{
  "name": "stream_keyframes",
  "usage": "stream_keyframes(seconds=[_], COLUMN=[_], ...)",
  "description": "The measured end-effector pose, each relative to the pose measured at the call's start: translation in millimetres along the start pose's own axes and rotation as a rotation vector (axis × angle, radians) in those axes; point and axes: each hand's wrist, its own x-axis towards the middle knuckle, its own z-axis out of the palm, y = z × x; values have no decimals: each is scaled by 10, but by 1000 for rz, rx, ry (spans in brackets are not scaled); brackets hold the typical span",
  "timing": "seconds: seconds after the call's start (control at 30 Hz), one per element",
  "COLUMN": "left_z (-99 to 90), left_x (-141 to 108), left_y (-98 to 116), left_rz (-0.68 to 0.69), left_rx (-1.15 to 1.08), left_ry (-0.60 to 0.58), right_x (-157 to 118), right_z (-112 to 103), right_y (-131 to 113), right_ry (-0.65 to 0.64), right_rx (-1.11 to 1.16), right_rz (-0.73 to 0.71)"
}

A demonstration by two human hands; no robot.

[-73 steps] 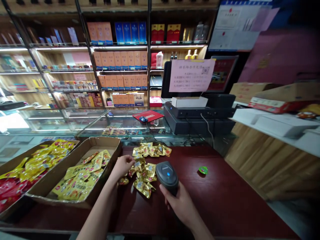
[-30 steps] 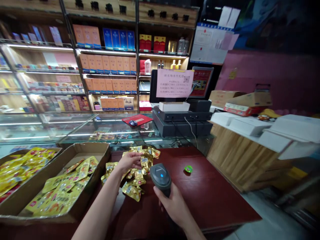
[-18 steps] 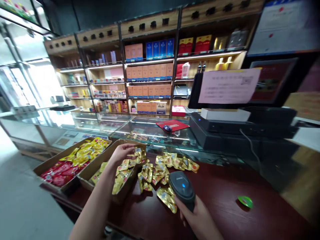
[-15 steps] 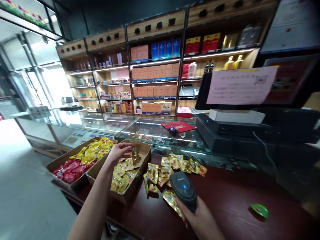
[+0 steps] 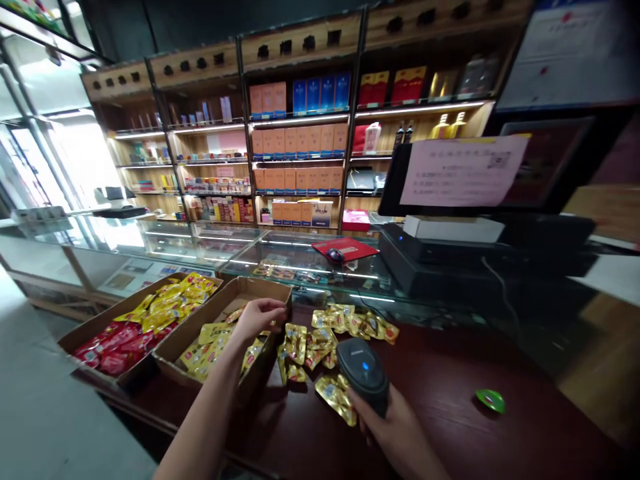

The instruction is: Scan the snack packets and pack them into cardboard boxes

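My right hand point(image 5: 395, 427) is wrapped round a dark barcode scanner point(image 5: 363, 373) with a blue light on top. Just past the scanner's left side lies a gold snack packet point(image 5: 336, 399), and more gold packets point(image 5: 310, 350) are spread on the brown table behind it. My left hand point(image 5: 260, 319) is over the right wall of a cardboard box point(image 5: 173, 350), fingers pinched together. A gold snack packet seems to be in that pinch, mostly hidden by the fingers. Inside the box lie many gold packets point(image 5: 207, 350), partly covered by my forearm.
Left of it, a second cardboard box point(image 5: 135, 290) holds red packets point(image 5: 117, 347) and yellow packets point(image 5: 175, 303). A green packet point(image 5: 491, 400) lies on the table at right. Behind are a glass counter point(image 5: 240, 250), a red mouse pad point(image 5: 357, 249) and a monitor with a paper sheet point(image 5: 457, 172).
My left hand has moved right, from inside the box to its right wall; the packet upright at its fingertips is now mostly hidden. The view has shifted slightly. The scanner stays above the packets.
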Motion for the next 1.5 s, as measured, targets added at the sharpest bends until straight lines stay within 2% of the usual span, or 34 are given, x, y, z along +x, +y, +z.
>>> stream_keyframes(seconds=[0.2, 0.37, 0.47, 0.53, 0.6, 0.67, 0.77, 0.87, 0.93, 1.0, 1.13, 1.33, 1.5], left_z=[755, 1203, 1374, 1458, 1526, 1580, 1630, 1642, 1639, 1644, 1733, 1987, 2084], left_x=[64, 52, 80, 129, 191, 250, 315, 380, 438, 498, 551, 435, 368], left_y=[-369, -642, -704, -707, -693, -671, -632, -612, -622, -649, -709, -780, -854], left_rz=[11, 233, 385, 453, 459, 427, 394, 336, 246, 168, 128, -57, -65], left_rx=[177, 554, 824, 979, 1113, 1221, 1292, 1210, 1107, 938, 504, 153, -36], left_ry=[-135, -255, -363, -478, -620, -706, -697, -582, -509, -423, -276, -350, -421], right_x=[-42, -89, -125, -148, -167, -180, -192, -201, -203, -191, -91, 198, 334], right_z=[-355, -600, -676, -714, -750, -783, -815, -829, -834, -834, -786, -565, -465], right_y=[118, 317, 390, 408, 411, 407, 401, 386, 363, 325, 232, 215, 298], right_ry=[82, 160, 171, 179, 195, 202, 207, 211, 213, 200, 134, 90, 99], right_rx=[-38, -69, -69, -59, -44, -29, -11, -2, 3, 7, 15, 28, -10], right_rz=[14, 24, 30, 36, 45, 49, 54, 68, 70, 56, 9, 12, 0])
